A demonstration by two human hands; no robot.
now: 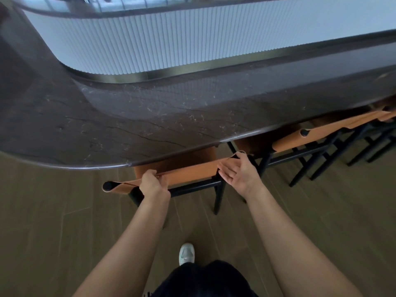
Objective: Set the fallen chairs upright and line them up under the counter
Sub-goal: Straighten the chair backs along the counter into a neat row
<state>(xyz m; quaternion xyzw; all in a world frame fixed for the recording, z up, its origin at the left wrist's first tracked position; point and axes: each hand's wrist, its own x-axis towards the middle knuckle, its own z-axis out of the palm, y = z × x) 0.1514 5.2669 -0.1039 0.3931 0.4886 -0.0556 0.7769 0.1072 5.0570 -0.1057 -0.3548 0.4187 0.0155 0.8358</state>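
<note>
Item: near chair (192, 171), tan sling back on a black frame. It stood upright at the counter (132, 133), seat partly beneath the dark stone top, backrest just outside the edge.

Left hand (153, 182): closed over the top edge of the backrest, fingers curled together round the leather toward its left end.

Right hand (240, 171): laid on the right end of the backrest, fingers (225, 171) extended and slightly spread, thumb up by the leather loop at the corner. It rested or pressed there; no full grasp was evident.

Further chairs (321, 133): a row to the right, upright, seats tucked under the same counter, backs roughly in one line. Their number could not be told.

Floor (53, 221): wood planks; one white shoe (186, 252) behind the near chair. No fallen chair in view.

Step in hand, as judged: final seating and squaring of the near chair, righting apparently done.

Next move, as judged: an even forward push with both hands until the backrest matched the neighbours' line, legs kept square, backrest kept clear of the stone edge.
</note>
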